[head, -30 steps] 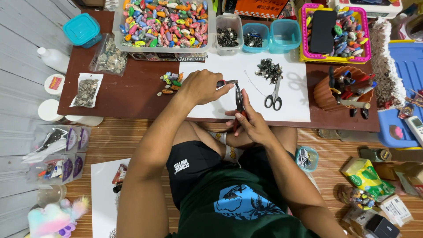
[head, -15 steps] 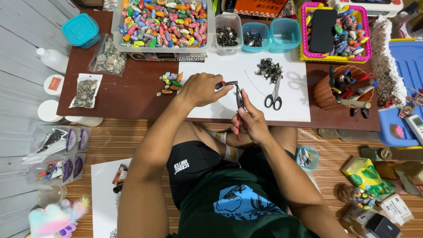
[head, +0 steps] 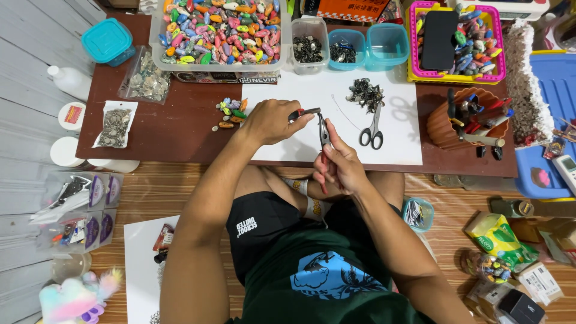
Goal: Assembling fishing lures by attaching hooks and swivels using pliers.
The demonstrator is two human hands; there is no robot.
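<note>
- Far left on the brown desk (head: 180, 129), a teal lidded box (head: 107, 40) and small bags of metal bits (head: 114, 124).
- A little heap of coloured lures (head: 230, 112) lies just left of the left hand (head: 271, 122).
- Left hand is closed round red-handled pliers (head: 305, 113) over the white sheet (head: 396, 138).
- Right hand (head: 341, 165), at the near edge, grips a second pair of pliers (head: 324, 133), tips meeting the first.
- Scissors (head: 372, 129) lie just right; an orange tool pot (head: 447, 129) sits further right.
</note>
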